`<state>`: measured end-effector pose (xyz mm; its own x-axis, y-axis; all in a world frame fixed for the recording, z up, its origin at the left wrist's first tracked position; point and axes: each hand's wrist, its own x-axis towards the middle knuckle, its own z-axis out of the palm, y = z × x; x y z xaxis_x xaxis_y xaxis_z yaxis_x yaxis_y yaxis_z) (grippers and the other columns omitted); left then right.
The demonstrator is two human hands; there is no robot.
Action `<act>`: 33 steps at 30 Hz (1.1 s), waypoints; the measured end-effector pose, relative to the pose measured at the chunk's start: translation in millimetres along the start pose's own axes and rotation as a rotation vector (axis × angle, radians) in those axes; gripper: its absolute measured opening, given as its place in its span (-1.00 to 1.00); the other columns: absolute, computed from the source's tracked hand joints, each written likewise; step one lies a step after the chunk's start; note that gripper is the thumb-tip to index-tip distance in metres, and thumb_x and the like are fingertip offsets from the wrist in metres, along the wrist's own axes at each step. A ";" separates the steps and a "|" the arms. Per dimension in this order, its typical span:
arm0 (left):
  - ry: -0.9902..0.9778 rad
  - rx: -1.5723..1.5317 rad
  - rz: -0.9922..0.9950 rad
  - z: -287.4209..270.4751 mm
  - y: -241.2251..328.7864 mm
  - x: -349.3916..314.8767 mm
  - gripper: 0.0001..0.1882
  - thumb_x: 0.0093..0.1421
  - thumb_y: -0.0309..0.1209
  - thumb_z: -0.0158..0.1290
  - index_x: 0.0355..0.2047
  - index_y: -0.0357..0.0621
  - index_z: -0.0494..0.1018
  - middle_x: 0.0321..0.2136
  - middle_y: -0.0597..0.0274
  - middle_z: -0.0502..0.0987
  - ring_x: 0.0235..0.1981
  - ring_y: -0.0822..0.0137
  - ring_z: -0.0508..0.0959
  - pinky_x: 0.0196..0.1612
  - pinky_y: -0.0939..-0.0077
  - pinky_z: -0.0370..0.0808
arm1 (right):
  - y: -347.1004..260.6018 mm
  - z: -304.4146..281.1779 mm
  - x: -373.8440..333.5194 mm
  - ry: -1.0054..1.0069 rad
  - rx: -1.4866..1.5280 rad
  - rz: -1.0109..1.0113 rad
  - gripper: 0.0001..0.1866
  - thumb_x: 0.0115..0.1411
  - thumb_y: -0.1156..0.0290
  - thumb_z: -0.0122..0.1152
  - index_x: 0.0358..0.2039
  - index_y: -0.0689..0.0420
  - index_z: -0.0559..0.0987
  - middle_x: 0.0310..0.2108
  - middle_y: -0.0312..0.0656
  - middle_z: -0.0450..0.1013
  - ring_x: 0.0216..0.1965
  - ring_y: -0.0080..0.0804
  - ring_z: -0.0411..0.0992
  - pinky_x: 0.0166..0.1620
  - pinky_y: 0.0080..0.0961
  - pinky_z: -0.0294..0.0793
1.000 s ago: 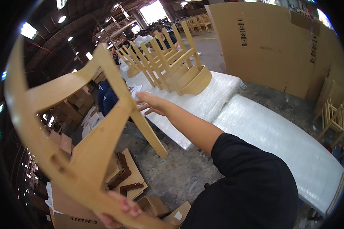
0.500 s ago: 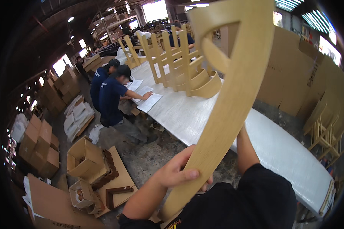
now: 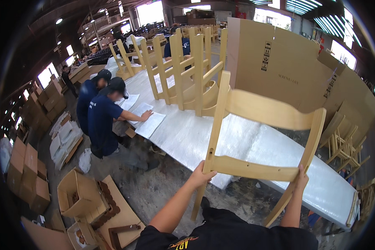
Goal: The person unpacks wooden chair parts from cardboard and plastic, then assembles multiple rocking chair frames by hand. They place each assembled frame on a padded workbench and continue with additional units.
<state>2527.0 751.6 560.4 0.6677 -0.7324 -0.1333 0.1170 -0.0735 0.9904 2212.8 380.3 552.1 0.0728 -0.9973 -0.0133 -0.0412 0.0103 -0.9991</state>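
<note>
Two capped co-workers [image 3: 104, 121] in navy shirts bend beside a plastic-wrapped table [image 3: 183, 134], one resting a hand on white paper sheets [image 3: 151, 125]. Nearby, an open cardboard carton [image 3: 86, 204] stands by a flat cardboard sheet [image 3: 121, 208] bearing a brown L-shaped wooden piece [image 3: 124, 228]. A tall cardboard panel [image 3: 298, 62] rises beyond.

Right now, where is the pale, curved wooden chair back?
The chair back is right of centre in the head view, held between the left hand and right hand.
</note>
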 end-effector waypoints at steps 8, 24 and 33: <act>-0.032 -0.008 -0.275 -66.2 -43.9 120.5 -0.54 0.16 -0.22 0.37 -0.10 -0.22 0.45 -0.56 0.34 0.42 -0.65 0.51 0.41 -0.62 0.53 0.38 | 74.6 60.3 -54.3 0.232 -0.458 0.200 -0.06 -0.01 -0.40 0.41 -0.30 0.49 0.68 -0.41 -0.01 0.58 -0.35 -0.27 0.51 -0.19 -0.24 0.51; -0.132 0.203 -0.314 -199.6 -93.0 219.9 -0.37 0.19 0.01 0.29 -0.02 -0.34 0.50 -0.32 -0.01 0.61 -0.43 0.11 0.65 -0.37 0.24 0.59 | 67.5 185.3 -148.2 0.140 -0.956 0.253 -0.28 0.35 -0.23 0.04 0.13 0.23 0.45 0.01 0.32 0.51 0.09 0.27 0.49 0.10 -0.06 0.46; 0.003 0.706 -0.020 -174.1 -117.8 247.2 -0.38 0.21 0.09 0.21 -0.06 -0.29 0.60 -0.11 -0.30 0.59 -0.03 -0.24 0.59 0.08 0.00 0.50 | 102.0 190.0 -132.6 0.165 -0.936 0.221 -0.30 0.39 -0.20 -0.03 0.10 0.28 0.30 -0.04 0.48 0.46 0.06 0.46 0.43 0.07 0.06 0.44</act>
<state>2806.2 697.1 404.4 0.6726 -0.7245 -0.1506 -0.3748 -0.5090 0.7749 2388.3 527.5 444.3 -0.1688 -0.9784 -0.1196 -0.8172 0.2068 -0.5380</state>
